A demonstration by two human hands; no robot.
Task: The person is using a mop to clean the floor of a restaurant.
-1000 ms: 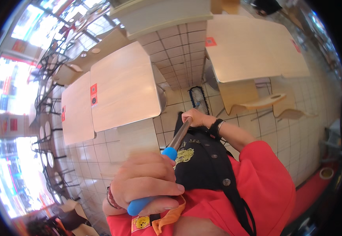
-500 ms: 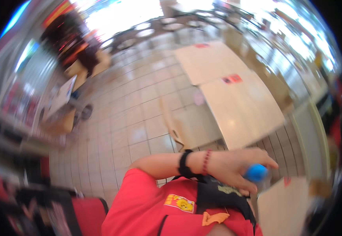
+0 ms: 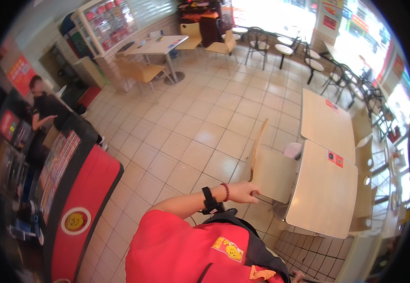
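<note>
My left hand (image 3: 242, 192) reaches across in front of my body, with a black strap and a red bead bracelet on the wrist. Its fingers are curled in; anything inside them is hidden. In the picture it lies just before a light wooden chair (image 3: 275, 173), and whether it touches the chair cannot be made out. Only a small piece of my right hand (image 3: 298, 276) shows at the lower edge, past my dark apron, its fingers mostly out of sight. Two pale wooden tables (image 3: 323, 193) stand pushed together to the right.
A red counter (image 3: 89, 198) with a dark edge runs along the left, and a person (image 3: 49, 111) stands behind it. Farther off are a table (image 3: 155, 45) with chairs and a display cabinet (image 3: 110, 26). Several stools and black chairs (image 3: 258, 45) line the windows.
My view has swung left, bringing the counter and the person into sight. The blue-topped object beside my left hand no longer shows. That hand has moved left in the picture and its fingers are more curled.
</note>
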